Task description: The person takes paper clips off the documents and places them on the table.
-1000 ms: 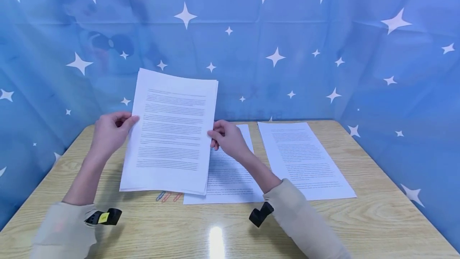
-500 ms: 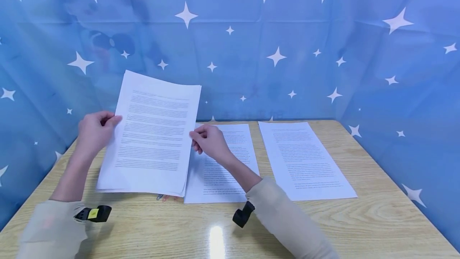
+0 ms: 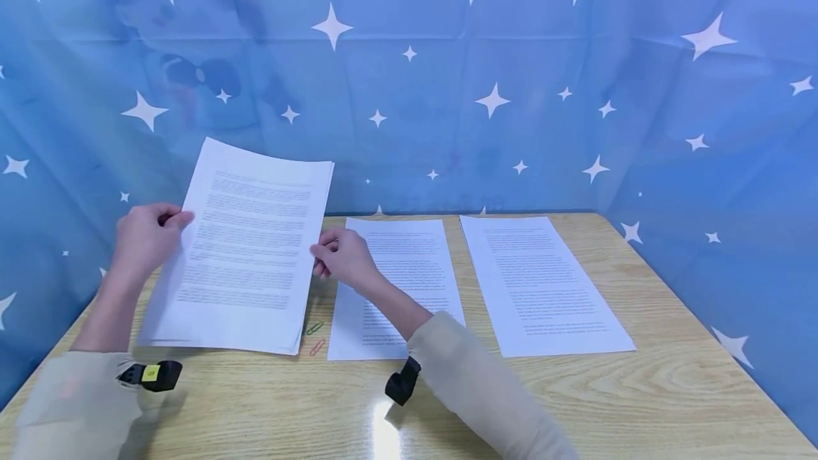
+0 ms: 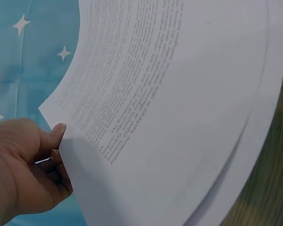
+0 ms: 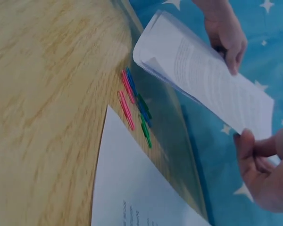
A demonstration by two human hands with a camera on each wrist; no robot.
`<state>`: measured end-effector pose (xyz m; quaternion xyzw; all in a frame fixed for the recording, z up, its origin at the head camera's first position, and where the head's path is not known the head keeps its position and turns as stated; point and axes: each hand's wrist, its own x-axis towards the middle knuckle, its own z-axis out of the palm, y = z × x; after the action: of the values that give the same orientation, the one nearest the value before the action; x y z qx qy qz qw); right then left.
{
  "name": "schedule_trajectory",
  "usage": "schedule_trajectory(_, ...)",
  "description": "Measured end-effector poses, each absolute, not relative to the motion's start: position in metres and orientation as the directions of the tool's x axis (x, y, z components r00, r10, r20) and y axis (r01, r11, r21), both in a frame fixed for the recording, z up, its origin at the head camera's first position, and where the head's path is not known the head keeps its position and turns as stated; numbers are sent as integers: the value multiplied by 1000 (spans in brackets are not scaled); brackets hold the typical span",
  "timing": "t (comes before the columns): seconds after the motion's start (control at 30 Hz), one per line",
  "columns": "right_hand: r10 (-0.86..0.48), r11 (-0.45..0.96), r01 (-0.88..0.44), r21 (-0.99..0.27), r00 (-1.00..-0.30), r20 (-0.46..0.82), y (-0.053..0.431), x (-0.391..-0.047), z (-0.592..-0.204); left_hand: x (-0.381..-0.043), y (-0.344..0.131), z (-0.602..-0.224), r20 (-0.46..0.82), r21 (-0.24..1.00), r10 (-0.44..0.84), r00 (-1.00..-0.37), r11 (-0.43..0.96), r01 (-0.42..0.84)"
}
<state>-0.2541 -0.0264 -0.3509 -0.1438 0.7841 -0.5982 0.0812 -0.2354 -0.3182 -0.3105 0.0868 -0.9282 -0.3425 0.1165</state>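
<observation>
Both hands hold up a small stack of printed paper sheets (image 3: 243, 254), tilted toward the head camera over the table's left part. My left hand (image 3: 145, 240) pinches the left edge between thumb and fingers; the left wrist view shows the thumb (image 4: 59, 132) on the printed face. On the opposite edge, my right hand (image 3: 345, 258) pinches with thumb and curled fingers. More than one sheet shows at the lower edge in the left wrist view. In the right wrist view, several pink, blue and green paper clips (image 5: 126, 109) lie on the table beneath the stack's near side.
Flat on the wooden table (image 3: 677, 382) lie a middle printed sheet (image 3: 409, 254) and, to its right, another set of printed paper (image 3: 543, 282). A blue curtain (image 3: 422, 126) with white stars hangs behind the table and along its sides.
Both hands have carried the paper stack leftward and slightly down. The middle sheet is now uncovered, and paper clips show to the right of the stack.
</observation>
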Motion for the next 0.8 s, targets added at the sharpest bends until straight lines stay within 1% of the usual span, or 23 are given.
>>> schedule_trajectory(0.27,-282,225,-33,-974,-959,-33,-50,-256,-356,-233,-330,-319,136,640,-269,-953,758,-122)
schedule_trajectory(0.67,-264,223,90,-971,-953,-149,-69,-258,-365,-233,-345,-335,19,641,-297,-955,736,-216)
schedule_trajectory(0.8,-242,250,107,-962,-955,-169,-74,-259,-368,-235,-349,-341,9,630,-296,-955,744,-224)
